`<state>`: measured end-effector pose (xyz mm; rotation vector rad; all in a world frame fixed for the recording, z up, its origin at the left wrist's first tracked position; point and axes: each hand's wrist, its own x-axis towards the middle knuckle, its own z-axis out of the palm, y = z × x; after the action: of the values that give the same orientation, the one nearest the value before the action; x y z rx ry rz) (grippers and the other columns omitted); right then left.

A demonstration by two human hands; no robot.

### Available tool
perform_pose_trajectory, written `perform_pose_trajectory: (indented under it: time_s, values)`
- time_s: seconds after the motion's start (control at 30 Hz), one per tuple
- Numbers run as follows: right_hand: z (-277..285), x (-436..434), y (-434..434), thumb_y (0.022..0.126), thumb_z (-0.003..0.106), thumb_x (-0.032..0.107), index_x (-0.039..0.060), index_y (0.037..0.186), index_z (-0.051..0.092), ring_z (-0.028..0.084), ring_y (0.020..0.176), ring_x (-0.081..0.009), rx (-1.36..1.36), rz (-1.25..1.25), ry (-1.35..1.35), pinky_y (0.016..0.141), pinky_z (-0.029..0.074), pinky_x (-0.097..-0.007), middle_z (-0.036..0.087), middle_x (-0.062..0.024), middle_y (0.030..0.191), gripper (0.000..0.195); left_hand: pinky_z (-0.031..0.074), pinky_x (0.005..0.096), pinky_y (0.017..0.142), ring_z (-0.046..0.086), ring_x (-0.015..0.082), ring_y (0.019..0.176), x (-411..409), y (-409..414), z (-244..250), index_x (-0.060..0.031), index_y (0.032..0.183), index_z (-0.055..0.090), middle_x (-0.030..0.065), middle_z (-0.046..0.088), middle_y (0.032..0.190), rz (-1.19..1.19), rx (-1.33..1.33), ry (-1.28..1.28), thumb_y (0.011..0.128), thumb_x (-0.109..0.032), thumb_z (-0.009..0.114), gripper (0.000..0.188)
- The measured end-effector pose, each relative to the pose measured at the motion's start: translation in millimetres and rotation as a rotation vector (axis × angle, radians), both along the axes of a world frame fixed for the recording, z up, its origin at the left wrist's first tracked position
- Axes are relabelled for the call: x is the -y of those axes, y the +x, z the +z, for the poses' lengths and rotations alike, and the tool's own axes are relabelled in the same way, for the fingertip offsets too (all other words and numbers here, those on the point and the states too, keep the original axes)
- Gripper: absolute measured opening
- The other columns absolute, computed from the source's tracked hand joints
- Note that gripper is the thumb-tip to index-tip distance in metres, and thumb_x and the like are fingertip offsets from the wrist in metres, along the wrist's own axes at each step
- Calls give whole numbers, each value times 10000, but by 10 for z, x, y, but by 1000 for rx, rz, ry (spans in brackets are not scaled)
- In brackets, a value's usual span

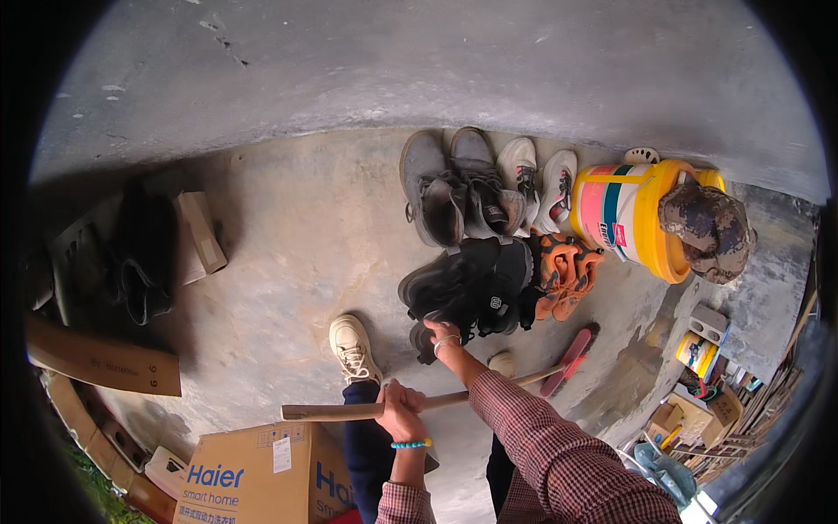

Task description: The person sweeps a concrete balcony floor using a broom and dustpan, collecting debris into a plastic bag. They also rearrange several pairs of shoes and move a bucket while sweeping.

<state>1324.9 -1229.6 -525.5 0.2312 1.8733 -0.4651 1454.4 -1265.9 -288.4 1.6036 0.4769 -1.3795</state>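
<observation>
My left hand (400,409) is closed around the wooden handle (334,412) of a broom, which slants across my legs. Its head with pink-red bristles (568,367) lies on the floor to the right. With my right hand (443,335) I reach to a black shoe (427,340); its fingers touch the shoe, and part of the grip is hidden. More black shoes (458,275) stand just beyond. Behind them are grey lace-up boots (435,190) and white sneakers (556,187), with orange-and-black shoes (560,268) to their right.
A yellow-lidded bucket (622,213) with a camouflage cap (707,229) on it stands by the grey wall (425,72). At the lower left is a large Haier cardboard box (262,471). Dark boots (147,281) and cardboard lie at the left. A smaller bucket (695,354) and sticks are at the right.
</observation>
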Motion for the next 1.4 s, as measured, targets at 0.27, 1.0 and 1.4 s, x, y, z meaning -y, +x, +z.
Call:
perform_pose_trajectory:
  time_s: [0.27,1.0,1.4]
  values:
    - [-254,687,26,724,709,196,42,983,508,541,797,-225,-284,-660,278,770,432,-547,541,-92,838,362,263,277,404,243,108,382,-6,-43,4,-115,561,287,-11,252,457,-47,-74,-10,830,-124,493,339]
    - [522,2132,2412,782,536,370,13,658,580,594,630,-324,-551,1353,-727,577,484,-392,593,-173,664,381,280,243,439,349,91,449,168,291,267,-75,596,401,-4,380,495,-78,-33,41,863,-165,523,307]
    - [294,2218,3067,737,611,412,70,1042,563,527,983,-255,-455,1812,-602,801,454,-355,565,-105,1015,461,433,250,713,534,113,790,106,637,149,41,999,551,47,593,888,-56,-31,20,857,-125,520,220]
